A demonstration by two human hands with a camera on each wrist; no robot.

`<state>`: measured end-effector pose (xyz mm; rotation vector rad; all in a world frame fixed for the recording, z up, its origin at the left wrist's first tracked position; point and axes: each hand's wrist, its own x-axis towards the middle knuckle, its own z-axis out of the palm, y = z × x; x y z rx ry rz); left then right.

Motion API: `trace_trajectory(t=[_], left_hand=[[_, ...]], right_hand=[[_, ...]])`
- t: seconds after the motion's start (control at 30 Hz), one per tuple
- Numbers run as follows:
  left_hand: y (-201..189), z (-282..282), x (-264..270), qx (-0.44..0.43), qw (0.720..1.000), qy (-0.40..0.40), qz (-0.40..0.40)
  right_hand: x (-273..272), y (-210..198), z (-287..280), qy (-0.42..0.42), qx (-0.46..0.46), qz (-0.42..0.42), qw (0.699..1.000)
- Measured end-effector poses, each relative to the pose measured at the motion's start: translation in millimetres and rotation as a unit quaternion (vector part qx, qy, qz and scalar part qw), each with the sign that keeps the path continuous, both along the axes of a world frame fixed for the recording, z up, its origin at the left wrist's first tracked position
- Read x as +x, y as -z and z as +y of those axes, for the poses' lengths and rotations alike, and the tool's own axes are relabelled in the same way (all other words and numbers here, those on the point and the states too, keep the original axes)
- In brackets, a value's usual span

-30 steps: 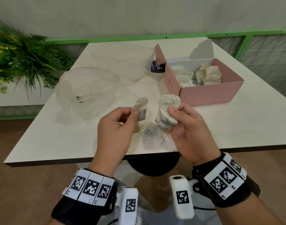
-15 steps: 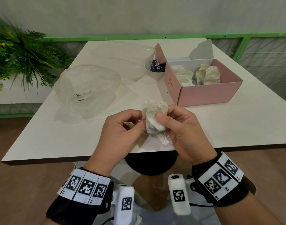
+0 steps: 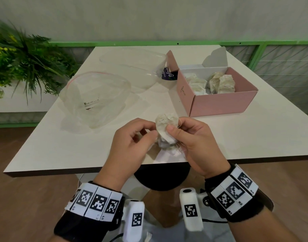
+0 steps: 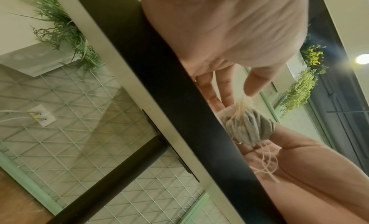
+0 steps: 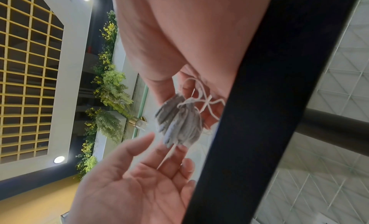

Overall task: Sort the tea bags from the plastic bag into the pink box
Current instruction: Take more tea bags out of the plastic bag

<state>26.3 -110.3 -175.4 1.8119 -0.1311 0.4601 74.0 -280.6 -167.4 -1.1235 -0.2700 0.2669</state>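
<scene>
A crumpled clump of tea bags [image 3: 165,125] is held over the table's front edge between both hands. My right hand [image 3: 174,127] grips it, thumb pressed on its front; in the right wrist view the grey bags [image 5: 179,124] hang from its fingers with loose white strings. My left hand [image 3: 152,133] pinches the strings beside the clump, thumb against fingers [image 4: 252,88] just above the tea bag [image 4: 249,129]. More pale bag material [image 3: 169,151] shows under the hands. The pink box [image 3: 219,103] stands open at the right with several tea bags [image 3: 221,82] inside.
A clear zip plastic bag [image 3: 95,96] lies slack left of centre on the white table [image 3: 71,151], a second clear bag [image 3: 132,67] behind it. A green plant [image 3: 23,63] stands off the left edge. A green railing runs behind.
A second ago my hands were apart, the left holding one tea bag and the right a clump. They have come together on one clump and have barely moved since.
</scene>
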Motion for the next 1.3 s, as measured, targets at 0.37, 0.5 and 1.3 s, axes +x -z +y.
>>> trace_trajectory(t=[0.37, 0.5, 1.3], left_hand=[[-2, 0, -1, -0.049, 0.999, -0.02, -0.006], [-1, -1, -1, -0.036, 0.999, -0.021, 0.002], [-5, -6, 4, 0.057, 0.977, -0.183, 0.095]], right_hand=[[-1, 1, 3, 0.01, -0.063, -0.051, 0.997], [-3, 3, 3, -0.005, -0.077, -0.06, 0.995], [14, -4, -20, -0.018, 0.234, 0.194, 0.953]])
